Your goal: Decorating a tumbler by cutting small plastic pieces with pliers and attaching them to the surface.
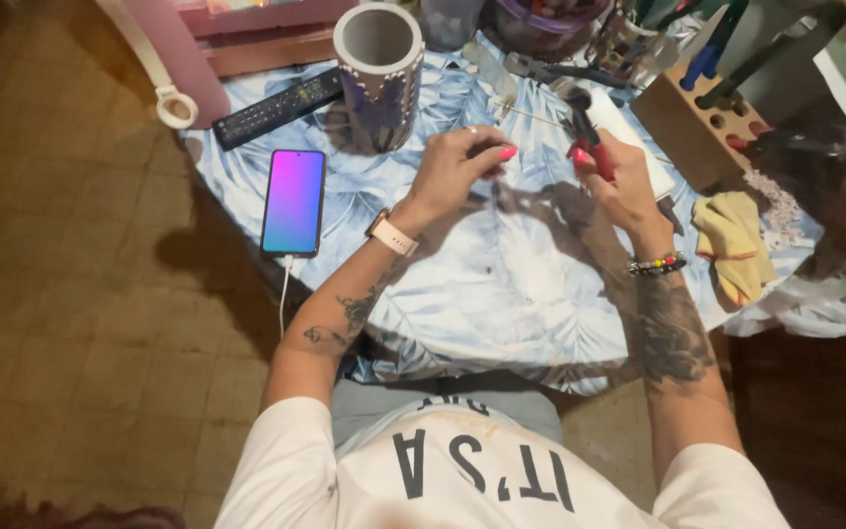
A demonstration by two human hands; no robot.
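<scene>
- head view, centre of the frame: your left hand (452, 162) is curled nearly closed, thumb and forefinger pinched together at the near end of a thin silver wire (531, 116); whether the tips actually touch the wire is too small to tell.
- just right of centre: your right hand (619, 176) is wrapped tight around the red-handled pliers (585, 132), whose dark nose points up-frame and meets the wire's far end.
- the wire runs roughly level between your two hands, held above the blue leaf-print tablecloth (501, 284), not resting on it.
- progress, as a judgement: the wire looks straight and unshaped, with no loop, bead or finished piece visible on the cloth before you, so the work reads as early, with the bending or cutting yet to do.
- upper centre: a tall grey cylindrical container (379, 73) stands upright; a black remote control (281, 106) lies to its left.
- left of centre: a smartphone with a glowing purple screen (293, 201) lies flat, a white cable trailing off the table edge.
- right side: a folded yellow cloth (736, 240) lies near a wooden tool block with holes (697, 122).
</scene>
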